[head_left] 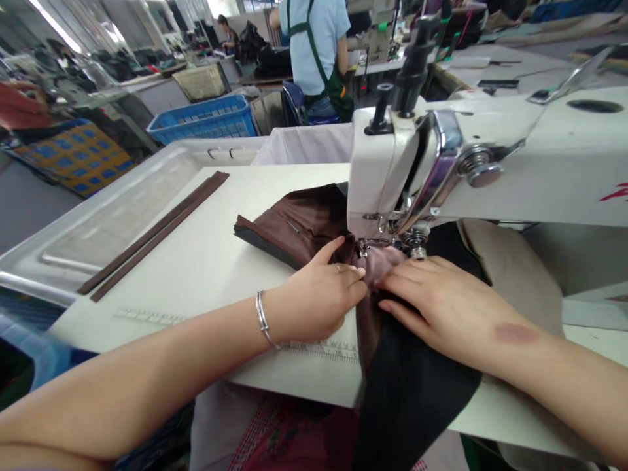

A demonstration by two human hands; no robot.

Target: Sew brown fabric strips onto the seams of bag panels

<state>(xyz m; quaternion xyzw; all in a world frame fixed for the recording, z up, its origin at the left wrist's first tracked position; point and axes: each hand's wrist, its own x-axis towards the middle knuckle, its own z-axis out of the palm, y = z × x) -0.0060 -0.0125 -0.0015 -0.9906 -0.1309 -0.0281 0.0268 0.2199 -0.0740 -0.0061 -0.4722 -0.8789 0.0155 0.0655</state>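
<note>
Glossy brown material (314, 216) with a black underside lies bunched beneath the needle area of a white sewing machine (373, 176). My left hand (326, 294), a silver bangle at its wrist, has its index finger stretched along the material while the other fingers curl in and pinch its edge. Just right of the presser foot (363, 248), my right hand (441, 301) grips a fold of the same material between thumb and fingers. A black panel (417, 386) hangs from under the right hand over the table's front edge.
Two narrow brown strips (161, 229) lie on the white tabletop (196, 275), left of a printed ruler scale (318, 351). A clear plastic bin (98, 229) adjoins the table at left. Beyond stand a blue crate (201, 121) and a seated co-worker (314, 52).
</note>
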